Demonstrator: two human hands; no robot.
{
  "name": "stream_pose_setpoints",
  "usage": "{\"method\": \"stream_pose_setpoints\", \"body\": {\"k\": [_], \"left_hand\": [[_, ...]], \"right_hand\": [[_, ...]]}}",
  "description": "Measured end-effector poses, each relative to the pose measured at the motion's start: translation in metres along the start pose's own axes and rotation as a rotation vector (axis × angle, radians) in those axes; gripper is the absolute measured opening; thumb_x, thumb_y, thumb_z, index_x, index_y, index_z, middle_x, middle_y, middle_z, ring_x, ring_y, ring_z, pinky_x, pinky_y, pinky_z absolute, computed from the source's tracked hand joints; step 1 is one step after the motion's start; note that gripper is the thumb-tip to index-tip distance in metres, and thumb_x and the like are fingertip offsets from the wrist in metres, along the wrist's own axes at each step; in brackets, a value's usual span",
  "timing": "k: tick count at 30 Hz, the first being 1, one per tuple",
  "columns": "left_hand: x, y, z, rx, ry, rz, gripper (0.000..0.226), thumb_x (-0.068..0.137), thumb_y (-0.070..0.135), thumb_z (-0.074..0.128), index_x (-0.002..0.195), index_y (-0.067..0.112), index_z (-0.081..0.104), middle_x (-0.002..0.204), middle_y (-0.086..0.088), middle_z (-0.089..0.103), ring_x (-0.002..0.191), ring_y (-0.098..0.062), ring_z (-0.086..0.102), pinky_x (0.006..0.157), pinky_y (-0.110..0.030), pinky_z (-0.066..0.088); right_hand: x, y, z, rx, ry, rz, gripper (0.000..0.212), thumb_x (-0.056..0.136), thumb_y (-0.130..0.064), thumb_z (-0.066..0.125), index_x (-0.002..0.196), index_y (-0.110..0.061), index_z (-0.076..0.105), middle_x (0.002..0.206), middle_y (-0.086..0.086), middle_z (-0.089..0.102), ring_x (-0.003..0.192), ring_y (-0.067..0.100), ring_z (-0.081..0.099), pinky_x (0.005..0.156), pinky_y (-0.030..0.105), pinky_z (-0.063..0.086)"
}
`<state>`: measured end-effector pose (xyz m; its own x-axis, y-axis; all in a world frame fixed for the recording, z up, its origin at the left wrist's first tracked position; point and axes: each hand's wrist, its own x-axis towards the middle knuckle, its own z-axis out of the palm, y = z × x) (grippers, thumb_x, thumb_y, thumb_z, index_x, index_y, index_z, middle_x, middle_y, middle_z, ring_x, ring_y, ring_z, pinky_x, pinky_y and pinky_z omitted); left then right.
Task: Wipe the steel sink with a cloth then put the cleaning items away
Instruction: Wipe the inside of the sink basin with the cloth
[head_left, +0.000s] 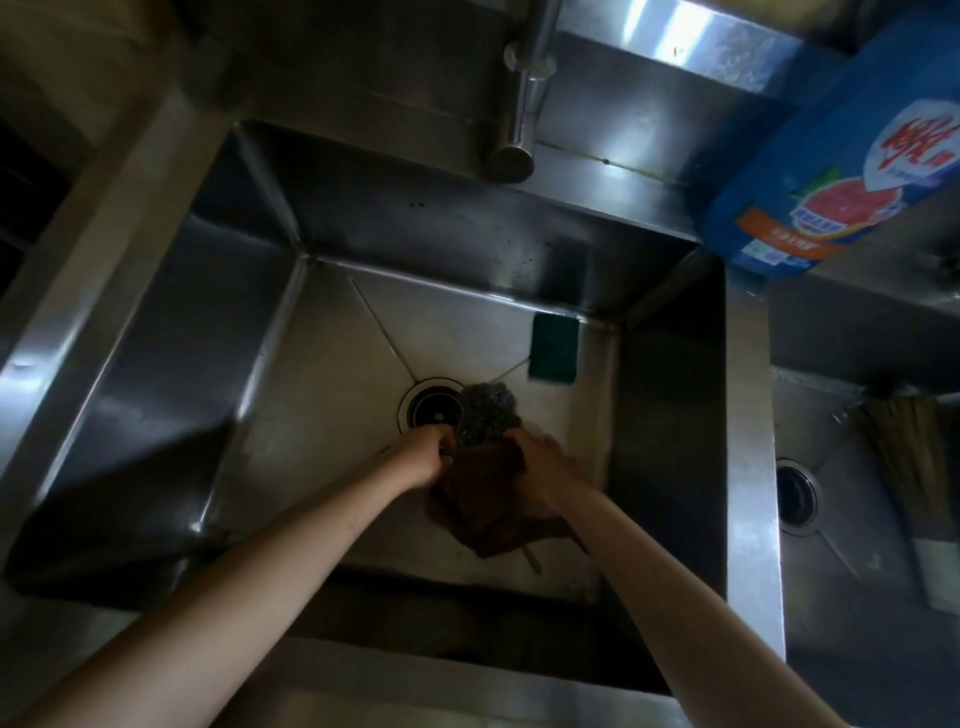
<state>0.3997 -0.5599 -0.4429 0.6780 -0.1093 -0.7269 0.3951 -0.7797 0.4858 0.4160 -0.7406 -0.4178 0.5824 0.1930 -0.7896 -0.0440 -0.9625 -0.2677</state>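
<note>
Steel walls and a pale floor form the deep sink (171, 332), which holds a round drain (431, 410) at its middle, a green sponge (554, 349) lying flat near the back right corner, a grey steel-wool scrubber (485, 413) just right of the drain, and a brown cloth (480, 504) crumpled on the floor toward the front. A second basin (852, 519) to the right holds a brush (906, 467) leaning along its side. A blue detergent bottle (810, 171) stands on the counter (639, 171) at the back right, beside the faucet (519, 98). Both hands reach down to the cloth: the left hand (428, 457) pinches its upper edge with curled fingers, and the right hand (543, 467) grips the opposite side, the scrubber touching both.
</note>
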Motion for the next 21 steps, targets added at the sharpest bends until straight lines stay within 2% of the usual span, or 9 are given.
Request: {"method": "stream_pose_setpoints", "body": {"k": [4,8,11,14,17,21], "left_hand": [[0.006,-0.008,-0.003,-0.002,-0.013,0.0,0.022,0.092,0.009,0.053,0.113,0.008,0.056,0.118,-0.014,0.058,0.108,-0.03,0.054,0.084,-0.034,0.042],[0.009,-0.015,-0.003,-0.055,-0.001,-0.008,0.022,0.09,0.002,0.053,0.11,0.007,0.057,0.112,-0.011,0.056,0.103,-0.023,0.053,0.074,-0.022,0.032],[0.009,-0.017,-0.004,-0.081,0.047,-0.006,0.024,0.089,0.001,0.053,0.112,0.004,0.058,0.111,-0.013,0.058,0.094,-0.017,0.048,0.071,-0.021,0.031],[0.012,-0.018,0.0,-0.061,0.098,0.026,0.014,0.09,0.007,0.054,0.103,0.009,0.057,0.111,-0.018,0.061,0.101,-0.028,0.057,0.073,-0.03,0.038],[0.012,-0.015,0.002,-0.072,0.134,0.005,0.014,0.093,0.012,0.049,0.106,0.007,0.055,0.107,-0.017,0.061,0.1,-0.032,0.056,0.079,-0.033,0.043],[0.015,-0.013,0.007,-0.109,0.136,-0.094,0.022,0.097,0.019,0.044,0.112,0.005,0.05,0.112,-0.017,0.058,0.103,-0.033,0.054,0.081,-0.034,0.042]], "right_hand": [[0.01,0.001,-0.003,-0.019,-0.004,-0.005,0.073,0.091,-0.009,0.047,0.151,-0.033,0.012,0.16,0.003,0.006,0.147,0.03,-0.002,0.117,0.052,0.008],[0.02,0.003,-0.011,-0.019,0.08,0.039,0.078,0.094,-0.016,0.049,0.151,-0.035,-0.001,0.161,-0.001,-0.001,0.147,0.03,-0.004,0.117,0.055,0.006],[0.024,0.008,-0.012,-0.03,0.119,0.025,0.088,0.09,-0.036,0.059,0.15,-0.036,-0.006,0.161,-0.003,-0.001,0.147,0.032,-0.002,0.115,0.056,0.007],[0.019,0.014,-0.004,-0.138,0.137,-0.067,0.101,0.079,-0.051,0.067,0.15,-0.039,-0.004,0.161,-0.002,0.003,0.147,0.032,0.005,0.115,0.056,0.011],[0.012,0.016,0.0,-0.424,0.131,-0.175,0.098,0.076,-0.059,0.066,0.151,-0.036,0.006,0.16,-0.002,0.011,0.145,0.028,0.016,0.116,0.052,0.013],[0.002,0.022,0.005,-0.599,0.056,-0.228,0.091,0.079,-0.056,0.064,0.151,-0.029,0.015,0.16,0.001,0.003,0.146,0.029,0.009,0.117,0.05,0.012]]}}
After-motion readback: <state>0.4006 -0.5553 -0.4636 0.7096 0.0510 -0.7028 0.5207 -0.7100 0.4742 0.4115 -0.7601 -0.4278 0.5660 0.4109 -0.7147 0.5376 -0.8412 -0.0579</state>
